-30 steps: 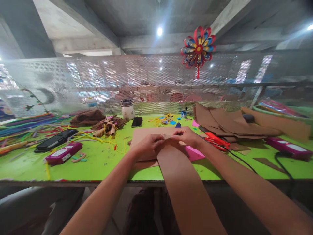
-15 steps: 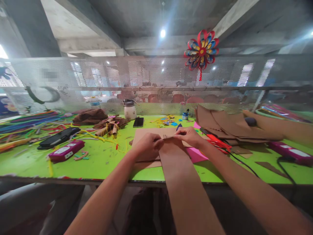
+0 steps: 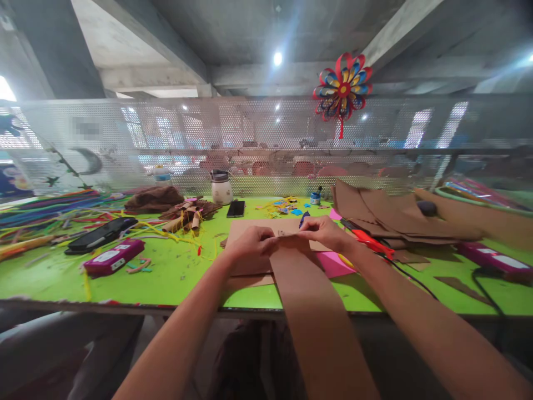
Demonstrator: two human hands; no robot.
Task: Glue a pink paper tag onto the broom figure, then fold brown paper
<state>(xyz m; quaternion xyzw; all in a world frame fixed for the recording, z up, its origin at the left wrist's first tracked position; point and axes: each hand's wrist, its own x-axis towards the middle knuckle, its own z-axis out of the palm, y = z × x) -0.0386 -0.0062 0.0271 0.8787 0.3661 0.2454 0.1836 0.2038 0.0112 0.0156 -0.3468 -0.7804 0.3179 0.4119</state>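
So both hands are pinching the far end of a long brown paper strip (image 3: 310,294): left hand (image 3: 250,244) on its left corner, right hand (image 3: 325,232) on the right, fingers closed on the edge. That end sits on a cardboard sheet (image 3: 254,229) on the green table (image 3: 175,278), and the rest of the strip runs back off the table edge toward the person. A pink sheet (image 3: 333,264) pokes out under the right wrist, red scissors (image 3: 368,240) just beside it. Further right there's a pile of brown paper (image 3: 387,214). Off to the left, a pink box (image 3: 113,258) and a black phone (image 3: 235,208).
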